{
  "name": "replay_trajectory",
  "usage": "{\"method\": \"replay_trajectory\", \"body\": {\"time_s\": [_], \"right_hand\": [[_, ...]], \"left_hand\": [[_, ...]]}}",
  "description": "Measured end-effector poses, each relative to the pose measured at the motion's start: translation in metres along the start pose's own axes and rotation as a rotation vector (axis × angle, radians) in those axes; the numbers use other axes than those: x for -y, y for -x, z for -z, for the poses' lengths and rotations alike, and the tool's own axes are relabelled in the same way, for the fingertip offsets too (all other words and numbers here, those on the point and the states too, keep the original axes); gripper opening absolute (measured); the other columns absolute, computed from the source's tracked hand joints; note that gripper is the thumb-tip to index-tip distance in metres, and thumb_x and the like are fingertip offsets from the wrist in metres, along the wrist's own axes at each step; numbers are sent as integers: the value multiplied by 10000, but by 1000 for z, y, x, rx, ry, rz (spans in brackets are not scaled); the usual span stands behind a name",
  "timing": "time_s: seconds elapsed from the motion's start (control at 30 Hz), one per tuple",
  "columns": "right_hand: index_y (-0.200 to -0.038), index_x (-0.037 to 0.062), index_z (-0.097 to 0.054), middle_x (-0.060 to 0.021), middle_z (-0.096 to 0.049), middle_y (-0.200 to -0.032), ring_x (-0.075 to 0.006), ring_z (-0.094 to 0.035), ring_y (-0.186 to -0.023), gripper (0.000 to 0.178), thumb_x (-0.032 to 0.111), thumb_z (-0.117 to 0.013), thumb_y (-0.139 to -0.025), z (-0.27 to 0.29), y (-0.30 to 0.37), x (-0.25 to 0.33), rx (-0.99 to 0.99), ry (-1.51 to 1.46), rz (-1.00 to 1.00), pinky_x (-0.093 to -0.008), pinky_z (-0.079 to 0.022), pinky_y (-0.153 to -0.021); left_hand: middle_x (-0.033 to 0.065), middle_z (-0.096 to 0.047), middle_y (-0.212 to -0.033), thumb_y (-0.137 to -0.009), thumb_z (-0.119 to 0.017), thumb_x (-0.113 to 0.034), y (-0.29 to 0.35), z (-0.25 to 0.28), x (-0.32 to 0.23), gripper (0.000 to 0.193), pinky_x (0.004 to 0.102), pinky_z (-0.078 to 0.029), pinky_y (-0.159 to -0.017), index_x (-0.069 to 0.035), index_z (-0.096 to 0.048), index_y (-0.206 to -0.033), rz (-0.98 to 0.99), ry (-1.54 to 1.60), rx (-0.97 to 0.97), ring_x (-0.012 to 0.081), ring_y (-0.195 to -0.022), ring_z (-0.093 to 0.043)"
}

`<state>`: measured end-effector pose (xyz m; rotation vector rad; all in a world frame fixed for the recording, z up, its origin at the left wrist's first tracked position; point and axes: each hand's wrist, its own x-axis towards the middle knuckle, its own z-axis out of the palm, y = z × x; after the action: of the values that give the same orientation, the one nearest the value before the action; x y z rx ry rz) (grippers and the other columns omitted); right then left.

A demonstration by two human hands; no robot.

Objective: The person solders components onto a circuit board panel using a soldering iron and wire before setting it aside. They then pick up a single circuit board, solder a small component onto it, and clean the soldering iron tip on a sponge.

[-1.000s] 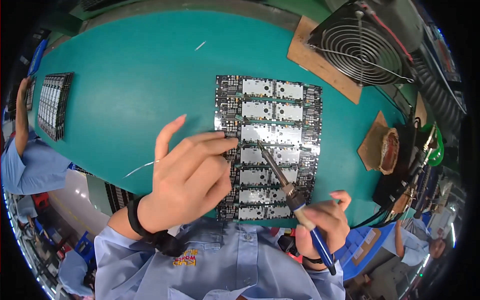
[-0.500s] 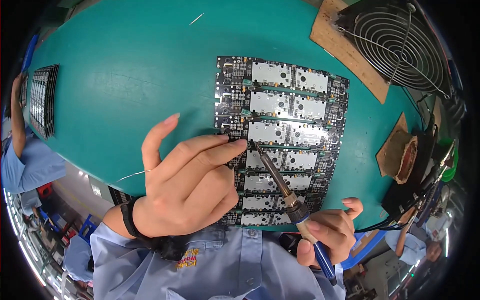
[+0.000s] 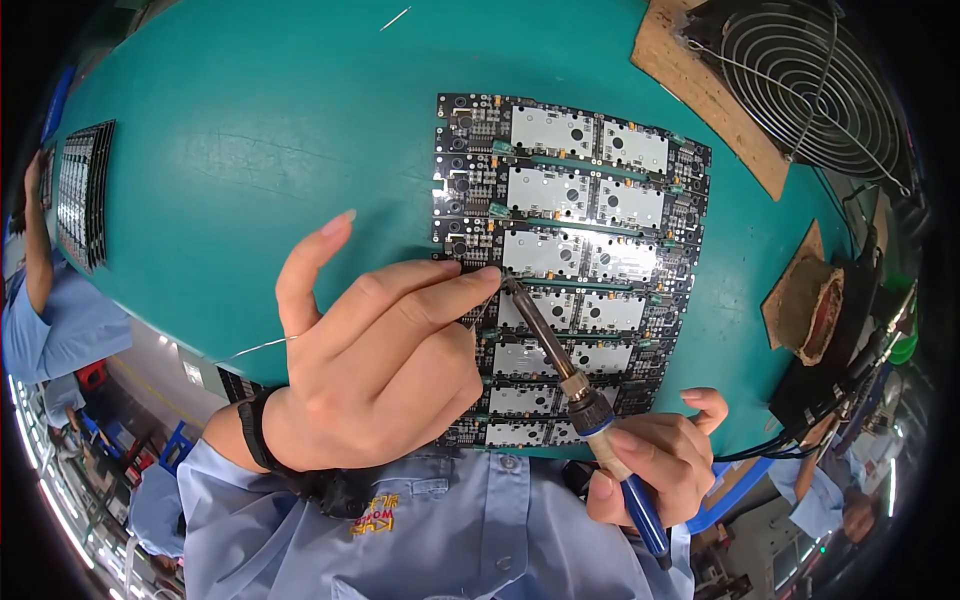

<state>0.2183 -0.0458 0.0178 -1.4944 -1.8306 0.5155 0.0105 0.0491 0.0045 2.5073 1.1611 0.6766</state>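
A panel of black circuit boards (image 3: 470, 205) with pale grey rectangular areas lies on the green mat in front of me. My left hand (image 3: 375, 365) rests over its left side, index and middle fingertips on the third row from the top. A thin silver solder wire (image 3: 262, 349) passes through this hand; its stretch inside the palm is hidden. In my right hand (image 3: 662, 470) is a soldering iron (image 3: 545, 340) with a blue handle, held like a pen. The iron's tip meets the board just beside my left index fingertip.
A fan with a round wire guard (image 3: 815, 95) stands at the far right by a brown board (image 3: 700, 90). Nearer are a worn sponge-like pad (image 3: 808, 305) and cables. Stacked circuit boards (image 3: 85, 195) sit at the far left, near a co-worker's arm (image 3: 38, 260). A wire piece (image 3: 395, 18) lies far off.
The view has shifted slightly, so the boards sit a little higher. The iron's tip has moved slightly left, closer to my left index fingertip. Both grips are unchanged.
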Motion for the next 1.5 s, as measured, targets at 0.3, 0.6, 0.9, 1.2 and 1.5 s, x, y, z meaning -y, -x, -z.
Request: {"method": "replay_trajectory", "body": {"time_s": [0.3, 0.6, 0.9, 1.2, 1.5], "right_hand": [[-954, 126, -679, 21, -681, -709, -67, -605, -554, 223, 231, -667, -758, -1, -9, 10, -21, 79, 32, -281, -343, -887], [-955, 120, -680, 18, -682, -705, -67, -611, -558, 235, 225, -672, -746, 2, -9, 10, -12, 90, 49, -283, -351, -888], [-915, 99, -674, 1, -664, -667, -92, -586, -532, 204, 243, -642, -774, 2, -13, 14, -11, 140, 122, -298, -356, -872], [-934, 82, -646, -6, -621, -561, -102, -535, -499, 268, 238, -599, -721, 0, -13, 24, 17, 252, 141, -369, -384, -839], [-960, 61, -623, -25, -612, -589, -114, -530, -522, 285, 251, -581, -752, 2, -9, 22, 16, 292, 164, -383, -378, -862]], "left_hand": [[23, -679, -952, -651, -617, 8, 0, 0, 2, 167, 517, -243, -1013, -89, -489, -696, -18, -16, -4, 202, -820, -650], [19, -677, -955, -630, -621, 22, 0, 1, 1, 185, 521, -249, -1010, -90, -485, -684, -3, -3, 3, 203, -801, -653], [20, -672, -969, -631, -630, 23, 0, 1, 1, 190, 520, -253, -1009, -92, -491, -691, -1, -21, 31, 199, -795, -653], [26, -678, -960, -660, -619, 13, -1, 3, 1, 162, 514, -251, -1010, -89, -500, -701, 1, 4, 25, 190, -785, -652], [30, -682, -954, -654, -615, 17, 1, 1, 1, 170, 523, -254, -1004, -88, -486, -693, -6, -7, 4, 193, -785, -651]]}}
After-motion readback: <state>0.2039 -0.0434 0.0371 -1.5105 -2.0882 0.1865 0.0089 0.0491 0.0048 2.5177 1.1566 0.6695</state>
